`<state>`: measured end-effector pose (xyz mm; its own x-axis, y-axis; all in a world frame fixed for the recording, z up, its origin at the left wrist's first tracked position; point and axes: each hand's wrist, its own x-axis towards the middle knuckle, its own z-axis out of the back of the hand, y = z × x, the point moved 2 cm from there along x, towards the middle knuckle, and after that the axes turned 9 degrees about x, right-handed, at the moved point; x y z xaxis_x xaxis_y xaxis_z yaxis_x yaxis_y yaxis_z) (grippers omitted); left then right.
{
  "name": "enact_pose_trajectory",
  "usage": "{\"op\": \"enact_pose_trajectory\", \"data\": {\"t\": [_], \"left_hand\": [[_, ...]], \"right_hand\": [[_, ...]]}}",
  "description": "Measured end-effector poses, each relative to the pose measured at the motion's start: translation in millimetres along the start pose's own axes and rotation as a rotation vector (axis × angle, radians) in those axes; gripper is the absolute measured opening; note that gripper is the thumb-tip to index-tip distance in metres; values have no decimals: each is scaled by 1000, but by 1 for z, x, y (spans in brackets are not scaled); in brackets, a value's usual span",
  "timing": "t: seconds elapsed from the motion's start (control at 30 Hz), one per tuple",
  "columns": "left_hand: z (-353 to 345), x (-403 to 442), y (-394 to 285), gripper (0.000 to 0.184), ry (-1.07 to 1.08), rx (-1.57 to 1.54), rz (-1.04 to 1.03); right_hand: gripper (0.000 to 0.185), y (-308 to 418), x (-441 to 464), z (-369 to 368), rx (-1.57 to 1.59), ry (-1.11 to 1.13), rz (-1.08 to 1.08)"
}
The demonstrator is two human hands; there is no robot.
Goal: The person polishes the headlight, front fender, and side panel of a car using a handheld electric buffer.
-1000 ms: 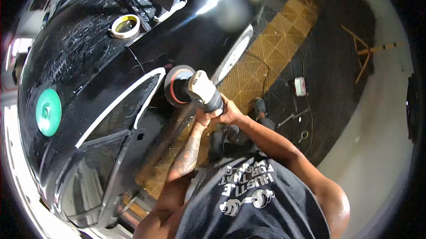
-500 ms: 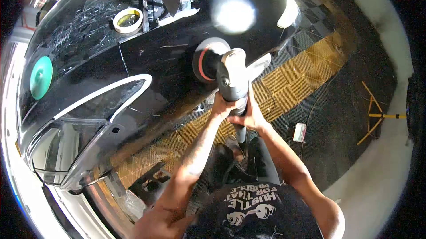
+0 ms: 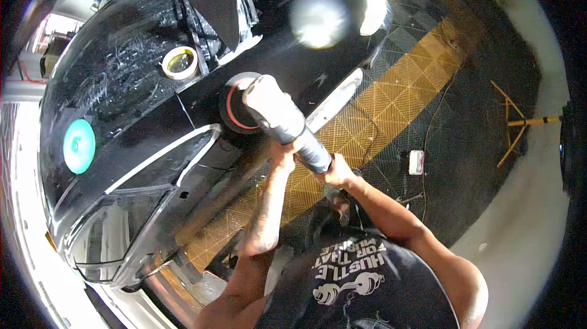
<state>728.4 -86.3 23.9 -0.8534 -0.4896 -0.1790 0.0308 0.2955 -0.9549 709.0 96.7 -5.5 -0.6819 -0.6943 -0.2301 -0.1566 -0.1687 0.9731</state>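
Both my hands are closed around a car polisher (image 3: 278, 112), which slants from upper left to lower right. My left hand (image 3: 284, 153) wraps the body behind the bright head. Farther back, my right hand (image 3: 336, 171) grips the rear end of the dark handle. The polisher's round pad (image 3: 235, 104), with a red ring, lies against the glossy black side panel of a car (image 3: 278, 63). I cannot tell whether the pad is spinning. Behind the pad, a roll of tape (image 3: 180, 62) rests on the scuffed, film-covered part of the car.
A green disc (image 3: 79, 145) sits on the car at left, above a white-taped window edge (image 3: 162, 158). Black and yellow floor tiles (image 3: 391, 109) run alongside. A small white-topped box (image 3: 416, 162), a cable and a yellow tripod (image 3: 516, 122) stand at right.
The polisher has moved left along the panel and now tilts more. My right hand has slid back along the handle, away from my left hand. The camera view has shifted somewhat.
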Motion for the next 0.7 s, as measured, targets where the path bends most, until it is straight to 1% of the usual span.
{"op": "enact_pose_trajectory", "data": {"t": [0.03,0.07,0.13,0.17,0.2,0.23,0.27,0.3,0.37,0.4,0.43,0.5,0.53,0.57,0.6,0.63,0.67,0.7], "left_hand": [[1,-1,-12,62,93,-22,-55],[5,-9,-23,57,155,-25,29],[11,-10,-32,57,152,-17,21],[11,-10,-33,57,149,-40,26],[8,-8,-33,57,150,-37,29],[4,-4,-31,58,166,-59,51],[-2,3,-28,58,182,-82,71],[-9,12,-22,60,210,-63,150],[-16,40,18,60,134,-71,141],[-31,50,14,63,159,-61,191],[-46,59,10,66,184,-51,241],[-89,64,-29,64,207,-104,194],[-98,69,-38,64,225,-127,202],[-96,76,-34,65,282,-129,212],[-82,86,-14,75,334,-53,220],[-68,93,6,85,388,21,227],[-63,92,7,82,357,22,156],[-57,84,7,79,327,20,80]], "right_hand": [[37,8,-2,-1,2,-7,-1],[35,15,-1,-1,-29,0,41],[37,35,4,1,-143,27,47],[37,41,8,7,-139,25,49],[41,44,10,12,-156,52,-1],[45,45,8,15,-170,80,-52],[48,42,6,19,-68,16,-51],[48,23,10,24,-112,-46,15],[46,22,12,42,-76,-109,-67],[38,15,18,54,-141,-57,-158],[37,2,25,62,-113,-87,-170],[38,7,32,76,-101,-163,-159],[42,18,34,80,-31,-189,-141],[46,8,37,83,-2,-183,-175],[45,-4,43,85,-152,-79,-123],[43,-8,44,84,-178,-39,-99],[41,-13,45,83,-204,0,-74],[39,-14,43,82,-111,-27,-74]]}}
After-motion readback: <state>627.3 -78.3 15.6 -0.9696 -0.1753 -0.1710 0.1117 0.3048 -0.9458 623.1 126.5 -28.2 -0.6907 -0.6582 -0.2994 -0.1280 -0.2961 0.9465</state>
